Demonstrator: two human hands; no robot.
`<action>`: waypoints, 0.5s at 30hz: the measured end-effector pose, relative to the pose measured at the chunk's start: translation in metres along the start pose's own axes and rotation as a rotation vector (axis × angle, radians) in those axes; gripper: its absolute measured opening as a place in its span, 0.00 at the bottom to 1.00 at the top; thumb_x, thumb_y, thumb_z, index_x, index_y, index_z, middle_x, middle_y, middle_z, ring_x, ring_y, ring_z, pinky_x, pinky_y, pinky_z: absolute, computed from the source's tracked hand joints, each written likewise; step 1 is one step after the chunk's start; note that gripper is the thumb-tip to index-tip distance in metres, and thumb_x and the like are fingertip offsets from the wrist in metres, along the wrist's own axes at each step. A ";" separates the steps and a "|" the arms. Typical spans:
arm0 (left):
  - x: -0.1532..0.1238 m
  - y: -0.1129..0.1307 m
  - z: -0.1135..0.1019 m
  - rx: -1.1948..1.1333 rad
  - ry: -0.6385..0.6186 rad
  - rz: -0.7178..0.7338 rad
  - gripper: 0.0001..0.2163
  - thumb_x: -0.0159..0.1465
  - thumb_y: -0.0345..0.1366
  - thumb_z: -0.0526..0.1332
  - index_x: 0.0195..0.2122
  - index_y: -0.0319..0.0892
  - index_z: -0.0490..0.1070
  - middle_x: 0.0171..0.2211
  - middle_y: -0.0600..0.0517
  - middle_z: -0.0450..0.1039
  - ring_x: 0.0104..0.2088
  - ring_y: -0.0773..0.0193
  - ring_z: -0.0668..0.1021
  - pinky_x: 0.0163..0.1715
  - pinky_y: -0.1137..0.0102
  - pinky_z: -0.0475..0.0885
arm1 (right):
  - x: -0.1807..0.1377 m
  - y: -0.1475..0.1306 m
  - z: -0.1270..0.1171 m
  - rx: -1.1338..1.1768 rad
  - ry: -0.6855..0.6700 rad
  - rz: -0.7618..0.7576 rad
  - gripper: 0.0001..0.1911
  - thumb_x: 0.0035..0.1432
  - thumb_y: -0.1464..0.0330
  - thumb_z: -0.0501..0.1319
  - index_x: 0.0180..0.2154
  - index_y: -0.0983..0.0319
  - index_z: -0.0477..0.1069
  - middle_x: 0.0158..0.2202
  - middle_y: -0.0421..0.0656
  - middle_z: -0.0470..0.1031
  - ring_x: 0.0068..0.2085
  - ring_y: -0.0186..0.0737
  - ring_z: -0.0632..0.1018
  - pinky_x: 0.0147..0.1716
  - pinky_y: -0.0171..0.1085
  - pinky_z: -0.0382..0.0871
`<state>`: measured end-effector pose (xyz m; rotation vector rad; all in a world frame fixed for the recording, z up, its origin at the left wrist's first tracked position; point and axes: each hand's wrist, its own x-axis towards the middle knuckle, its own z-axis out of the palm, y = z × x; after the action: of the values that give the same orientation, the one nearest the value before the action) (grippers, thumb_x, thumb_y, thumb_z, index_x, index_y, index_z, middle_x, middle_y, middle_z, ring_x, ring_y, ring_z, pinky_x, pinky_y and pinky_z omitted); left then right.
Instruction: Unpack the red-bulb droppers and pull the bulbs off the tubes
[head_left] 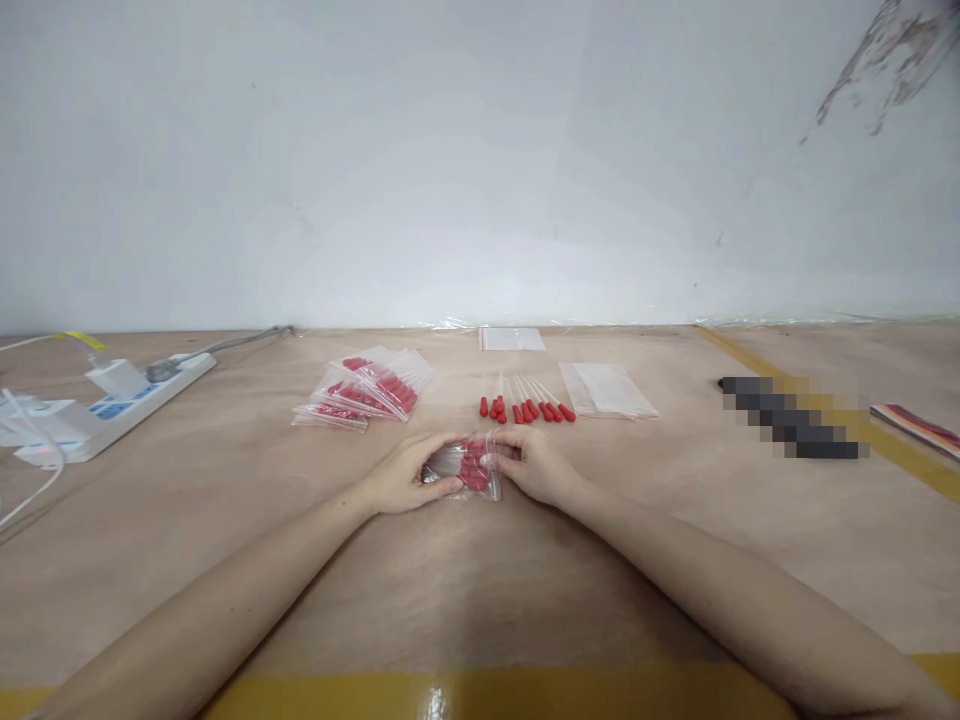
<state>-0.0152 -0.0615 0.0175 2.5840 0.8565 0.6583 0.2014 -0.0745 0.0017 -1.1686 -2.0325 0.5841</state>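
Between my two hands is a clear zip bag (474, 470) with several red-tipped white sticks inside, their red ends toward the right. My left hand (414, 475) is closed round the bag's left part, thumb along the near side. Fingers of my right hand (534, 465) pinch the bag's right edge, by the zip strip. Just beyond my hands lie loose red-tipped sticks (525, 408), red ends toward me. To their left is a pile of filled zip bags (364, 390), overlapping one another. Flat bags (607, 390) lie to the right of the loose sticks.
A white power strip (97, 420) with plugs and cables lies at the left. Near the wall is a small white bag (512, 339). At the right are a dark, pixelated object (787, 418) and a striped item (919, 430). Yellow tape (750, 365) crosses the table.
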 end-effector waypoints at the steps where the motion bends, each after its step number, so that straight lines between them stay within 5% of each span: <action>1: -0.001 -0.001 0.001 0.006 0.025 -0.001 0.22 0.57 0.41 0.59 0.52 0.42 0.61 0.47 0.47 0.70 0.47 0.60 0.72 0.47 0.67 0.66 | 0.001 -0.002 0.002 0.055 -0.038 0.018 0.10 0.51 0.70 0.60 0.38 0.60 0.73 0.24 0.37 0.68 0.25 0.31 0.68 0.26 0.32 0.62; 5: -0.006 -0.008 0.003 0.025 0.109 -0.008 0.20 0.57 0.40 0.59 0.50 0.42 0.62 0.45 0.48 0.71 0.44 0.60 0.74 0.44 0.68 0.68 | 0.004 -0.010 0.007 0.141 -0.076 0.011 0.13 0.45 0.69 0.66 0.36 0.62 0.71 0.28 0.38 0.72 0.29 0.33 0.71 0.29 0.33 0.64; 10: -0.007 -0.011 0.004 0.029 0.137 -0.025 0.21 0.57 0.41 0.60 0.51 0.42 0.62 0.46 0.47 0.71 0.46 0.60 0.73 0.47 0.66 0.67 | 0.004 -0.016 0.008 0.044 0.031 -0.092 0.12 0.44 0.71 0.65 0.35 0.62 0.70 0.33 0.42 0.71 0.36 0.37 0.71 0.37 0.37 0.64; 15: -0.006 -0.011 0.003 0.019 0.150 -0.039 0.21 0.56 0.42 0.62 0.50 0.42 0.63 0.45 0.47 0.71 0.45 0.60 0.73 0.46 0.66 0.67 | 0.006 -0.016 0.010 -0.053 0.045 -0.002 0.09 0.47 0.71 0.63 0.35 0.61 0.71 0.33 0.43 0.69 0.37 0.38 0.70 0.37 0.39 0.65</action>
<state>-0.0223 -0.0576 0.0080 2.5526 0.9612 0.8444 0.1833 -0.0775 0.0084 -1.2000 -2.0213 0.5015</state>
